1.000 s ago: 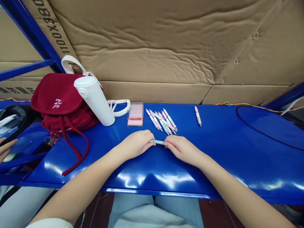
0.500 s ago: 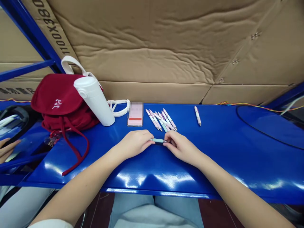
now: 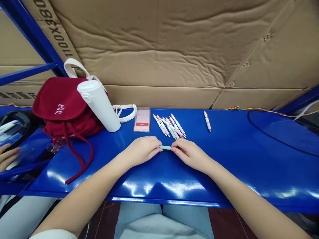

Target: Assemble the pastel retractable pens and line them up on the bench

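Observation:
Both my hands hold one pale green pen [image 3: 165, 147] level just above the blue table [image 3: 234, 156]. My left hand [image 3: 142, 151] pinches its left end with closed fingers. My right hand [image 3: 190, 153] pinches its right end, fingers curled. Only a short middle stretch of the pen shows between the fingertips. Just behind my hands lies a bunch of several pink, white and green pens [image 3: 170, 125]. A single pink pen [image 3: 207, 121] lies apart to the right.
A white flask [image 3: 99, 105] leans on a red drawstring bag [image 3: 62, 108] at the left. A phone [image 3: 142, 120] lies beside a white strap. Cardboard [image 3: 161, 49] lines the back. Another person's hand [image 3: 8, 156] shows at the far left edge.
My right hand has slid left along the pen, closer to my left hand, so less of the pen shows. The pen tip seen half a second ago is covered again.

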The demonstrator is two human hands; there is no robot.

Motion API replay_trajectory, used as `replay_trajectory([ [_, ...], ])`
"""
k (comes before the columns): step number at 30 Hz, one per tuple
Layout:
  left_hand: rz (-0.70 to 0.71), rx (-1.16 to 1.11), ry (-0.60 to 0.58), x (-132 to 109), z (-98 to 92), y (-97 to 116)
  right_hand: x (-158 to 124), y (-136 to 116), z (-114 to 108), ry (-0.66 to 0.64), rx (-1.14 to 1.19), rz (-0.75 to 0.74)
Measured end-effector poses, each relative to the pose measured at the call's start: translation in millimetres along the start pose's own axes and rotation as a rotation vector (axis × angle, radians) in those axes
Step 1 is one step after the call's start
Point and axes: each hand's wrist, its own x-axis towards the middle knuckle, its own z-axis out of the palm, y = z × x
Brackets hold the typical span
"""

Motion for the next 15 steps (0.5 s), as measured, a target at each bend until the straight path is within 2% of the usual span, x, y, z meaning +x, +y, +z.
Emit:
replay_trajectory([
  [11,-0.055,-0.040,-0.017,1,-3.3,1,-1,4,-2,0.135,-0.045,-0.022],
  [15,-0.082,-0.018,-0.048,-1,-4.2,-4,-4,9,-16,0.053,-0.104,-0.022],
])
